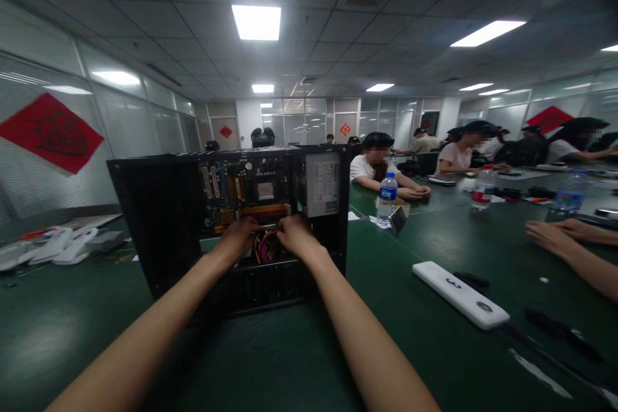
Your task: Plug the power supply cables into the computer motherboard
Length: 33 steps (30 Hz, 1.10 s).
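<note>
In the head view, an open black computer case stands on the green table, its interior facing me. Inside sits a motherboard with several slots, and a silver power supply fills the upper right corner. Both of my hands reach into the case below the board. My left hand has its fingers closed at the upper left of a bundle of red, yellow and black cables; what they grip is hidden. On the right of that bundle, my right hand is closed on the cables, slightly blurred.
Right of the case lies a white power strip marked 3, beside black cords. A water bottle stands behind it. White parts are piled at left. Another person's hands rest at the right; other people sit farther back.
</note>
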Each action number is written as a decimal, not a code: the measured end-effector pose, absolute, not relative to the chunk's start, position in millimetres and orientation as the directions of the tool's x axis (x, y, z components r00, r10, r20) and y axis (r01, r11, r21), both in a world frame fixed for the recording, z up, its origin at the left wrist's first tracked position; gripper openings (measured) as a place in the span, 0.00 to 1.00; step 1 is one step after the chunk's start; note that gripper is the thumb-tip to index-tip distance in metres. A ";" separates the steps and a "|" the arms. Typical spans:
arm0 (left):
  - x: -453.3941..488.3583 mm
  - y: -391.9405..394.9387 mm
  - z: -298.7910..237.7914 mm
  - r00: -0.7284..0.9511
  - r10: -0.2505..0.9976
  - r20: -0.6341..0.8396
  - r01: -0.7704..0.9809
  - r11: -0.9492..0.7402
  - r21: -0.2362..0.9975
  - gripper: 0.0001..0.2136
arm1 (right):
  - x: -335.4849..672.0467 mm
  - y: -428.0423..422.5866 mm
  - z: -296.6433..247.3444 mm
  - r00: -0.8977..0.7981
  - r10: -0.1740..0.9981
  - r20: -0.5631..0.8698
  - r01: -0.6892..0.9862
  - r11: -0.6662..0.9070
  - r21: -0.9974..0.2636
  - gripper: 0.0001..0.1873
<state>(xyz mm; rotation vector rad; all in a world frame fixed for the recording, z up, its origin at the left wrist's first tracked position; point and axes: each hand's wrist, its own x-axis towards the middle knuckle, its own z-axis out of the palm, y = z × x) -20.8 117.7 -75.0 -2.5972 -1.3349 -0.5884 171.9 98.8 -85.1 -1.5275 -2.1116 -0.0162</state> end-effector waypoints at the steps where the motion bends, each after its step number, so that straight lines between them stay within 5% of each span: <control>1: -21.1 119.1 -75.3 0.525 0.746 0.410 0.811 -0.584 0.025 0.13 | 171.0 98.3 -85.0 -0.221 0.882 0.417 0.892 0.355 -0.279 0.12; 18: -13.7 125.4 -71.0 0.487 0.788 0.377 0.869 -0.481 -0.117 0.10 | 165.0 85.6 -73.9 -0.292 0.881 0.374 0.918 0.368 -0.149 0.13; 33: -12.6 124.3 -72.7 0.438 0.807 0.396 0.886 -0.462 -0.038 0.10 | 164.1 93.4 -73.3 -0.333 0.840 0.428 0.913 0.400 -0.074 0.11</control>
